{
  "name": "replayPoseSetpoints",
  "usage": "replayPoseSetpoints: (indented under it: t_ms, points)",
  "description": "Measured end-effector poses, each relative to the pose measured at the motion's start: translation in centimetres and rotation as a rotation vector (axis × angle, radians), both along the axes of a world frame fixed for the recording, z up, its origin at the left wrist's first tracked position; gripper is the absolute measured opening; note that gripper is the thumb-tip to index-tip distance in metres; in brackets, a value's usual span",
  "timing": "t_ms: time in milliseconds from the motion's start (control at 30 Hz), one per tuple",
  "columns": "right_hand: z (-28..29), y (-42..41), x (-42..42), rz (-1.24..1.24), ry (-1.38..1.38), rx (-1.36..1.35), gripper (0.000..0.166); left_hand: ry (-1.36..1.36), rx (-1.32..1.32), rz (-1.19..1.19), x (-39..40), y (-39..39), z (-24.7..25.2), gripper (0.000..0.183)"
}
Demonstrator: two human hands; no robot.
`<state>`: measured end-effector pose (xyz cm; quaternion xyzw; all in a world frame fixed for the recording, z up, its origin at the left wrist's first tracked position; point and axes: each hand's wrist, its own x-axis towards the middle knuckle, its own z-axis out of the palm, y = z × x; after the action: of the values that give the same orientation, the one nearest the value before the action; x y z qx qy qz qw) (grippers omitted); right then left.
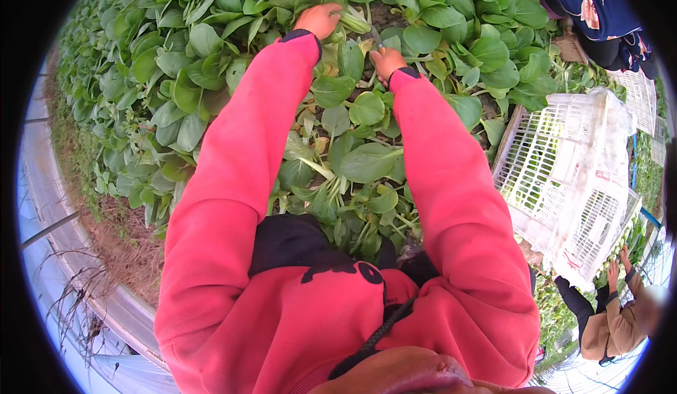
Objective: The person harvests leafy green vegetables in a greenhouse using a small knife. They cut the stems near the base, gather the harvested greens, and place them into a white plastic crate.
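My left hand (pixel 319 20) grips a head of leafy greens that looks like bok choy (pixel 354 22), tipped on its side with its pale stem base towards the right. My right hand (pixel 387 61) is closed round the handle of a knife (pixel 376 36), whose blade points up to the stem base; whether they touch I cannot tell. Growing greens (pixel 211 39) stand thick around both hands. Loose leaves (pixel 370 161) and some yellowed ones lie between my forearms.
White plastic crates (pixel 534 156), partly under clear plastic film, stand at the right. A person in dark blue (pixel 603 8) is at the upper right, and another in brown (pixel 608 325) at the lower right. Dry grass (pixel 124 235) and a pale edging (pixel 100 293) run along the left.
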<state>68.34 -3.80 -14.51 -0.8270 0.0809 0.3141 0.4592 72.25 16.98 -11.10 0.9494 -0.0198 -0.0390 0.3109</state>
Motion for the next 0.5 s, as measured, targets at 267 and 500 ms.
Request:
replayPoseSetpoints:
  t_ms: [267, 500]
  points:
    - [0.5, 0.9, 0.5, -0.037, 0.105, 0.036, 0.032, 0.012, 0.012, 0.028, 0.2, -0.6, 0.4, 0.031]
    - [-0.2, -1.2, -4.3, 0.186, -0.151, -0.078, 0.027, -0.034, -0.031, 0.009, -1.5, -1.2, 1.7, 0.033]
